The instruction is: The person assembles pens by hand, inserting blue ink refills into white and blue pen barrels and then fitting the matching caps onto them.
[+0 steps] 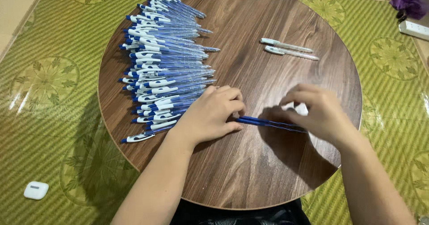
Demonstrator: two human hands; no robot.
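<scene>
My left hand [214, 113] and my right hand [319, 111] hold between them a thin blue pen part [268, 123], low over the round wooden table [250, 171]. The left fingers pinch its left end; the right hand covers its right end along with something white. A big pile of blue-and-white pens [165, 59] lies on the table's left side, right beside my left hand. Two pale, clear pens [288, 48] lie apart at the upper right of the table.
The table stands on a green woven mat [53, 95] with flower patterns. A small white earbud case [35, 190] lies on the mat at lower left. A white power strip [413, 29] and a purple object [409, 5] sit at the upper right.
</scene>
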